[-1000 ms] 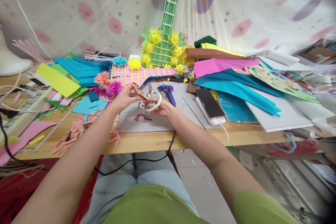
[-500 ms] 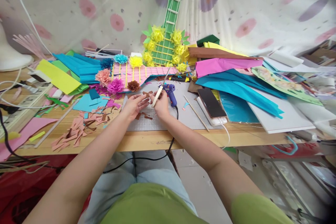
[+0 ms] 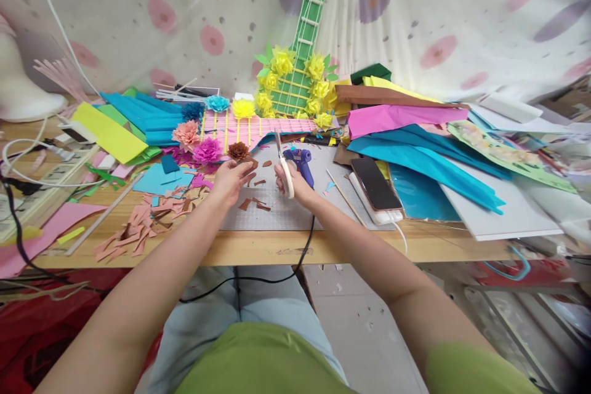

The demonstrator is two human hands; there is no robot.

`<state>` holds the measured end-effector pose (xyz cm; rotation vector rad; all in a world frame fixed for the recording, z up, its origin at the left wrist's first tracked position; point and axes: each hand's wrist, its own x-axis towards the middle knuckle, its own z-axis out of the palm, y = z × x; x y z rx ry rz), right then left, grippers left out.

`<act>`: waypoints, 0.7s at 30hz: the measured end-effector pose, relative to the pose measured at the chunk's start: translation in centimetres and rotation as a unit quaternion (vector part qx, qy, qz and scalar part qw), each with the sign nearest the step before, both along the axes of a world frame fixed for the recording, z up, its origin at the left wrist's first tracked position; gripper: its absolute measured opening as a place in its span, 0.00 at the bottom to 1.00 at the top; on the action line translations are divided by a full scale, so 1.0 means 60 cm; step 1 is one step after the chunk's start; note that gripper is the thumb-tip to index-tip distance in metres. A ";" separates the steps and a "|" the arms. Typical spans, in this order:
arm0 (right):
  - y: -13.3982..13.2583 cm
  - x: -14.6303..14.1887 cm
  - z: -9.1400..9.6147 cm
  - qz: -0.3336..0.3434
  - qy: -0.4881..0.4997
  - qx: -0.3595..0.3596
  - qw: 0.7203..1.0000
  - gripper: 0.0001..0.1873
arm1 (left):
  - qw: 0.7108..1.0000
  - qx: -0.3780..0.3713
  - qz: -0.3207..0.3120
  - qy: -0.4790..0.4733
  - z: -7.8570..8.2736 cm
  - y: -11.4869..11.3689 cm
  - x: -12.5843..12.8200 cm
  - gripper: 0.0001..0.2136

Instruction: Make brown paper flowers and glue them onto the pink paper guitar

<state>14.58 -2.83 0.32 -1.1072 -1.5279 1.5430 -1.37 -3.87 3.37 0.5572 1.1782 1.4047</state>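
Note:
My right hand (image 3: 295,183) is closed around the white handles of a pair of scissors (image 3: 287,177), whose blades point up and away from me. To its left, my left hand (image 3: 232,180) has its fingers bent around a small piece of brown paper (image 3: 252,162), partly hidden by them. Just beyond that hand sits a brown paper flower (image 3: 238,150). A small brown paper cutting (image 3: 266,163) lies between the hands on the grey cutting mat (image 3: 281,215), with several more brown scraps (image 3: 253,204) nearer me. Beside my right hand rests a blue glue gun (image 3: 301,161).
Behind stand a pink paper guitar (image 3: 277,125) with paper flowers and a green one (image 3: 305,49) with yellow flowers. Paper scraps (image 3: 138,225) lie left. A phone (image 3: 375,183), a thin stick (image 3: 346,198) and blue crepe paper (image 3: 429,160) are right. A black cable (image 3: 302,252) crosses the table edge.
My hands have moved apart: the left a little left, the right rightward with the scissors. A small brown cutting now shows on the mat between them. The view has shifted slightly.

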 end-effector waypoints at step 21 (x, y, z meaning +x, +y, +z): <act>-0.012 0.026 0.060 0.231 -0.078 -0.050 0.968 0.28 | 0.998 -0.039 -0.034 -0.024 0.013 0.013 0.005 0.05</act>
